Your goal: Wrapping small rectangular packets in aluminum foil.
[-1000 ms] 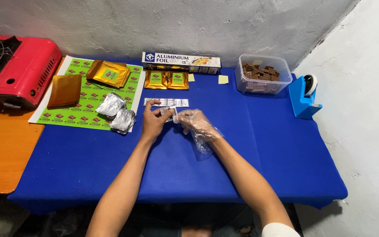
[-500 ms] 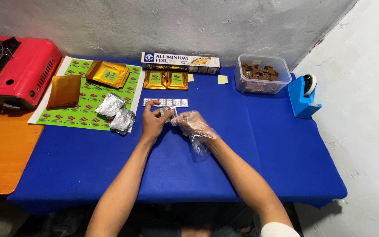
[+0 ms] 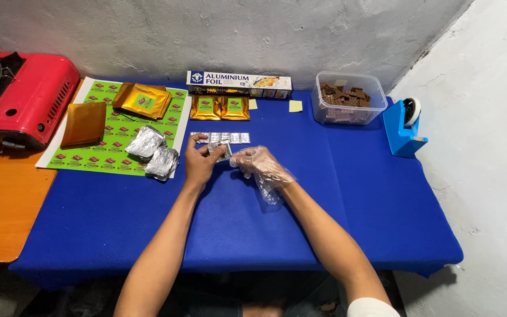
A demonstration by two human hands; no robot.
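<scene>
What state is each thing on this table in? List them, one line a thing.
Left hand: bare, pinching a small foil piece.
Right hand: in a loose clear plastic glove, at the same foil piece.
Foil-wrapped row: wrapped, flat on the blue cloth.
Crumpled foil wads: loose on the green sheet.
Plastic tub: lidless, holding brown pieces.
Foil box: lying closed.

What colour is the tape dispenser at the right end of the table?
Blue, with a white roll on top; the tape dispenser shows clearly in the head view.
</scene>
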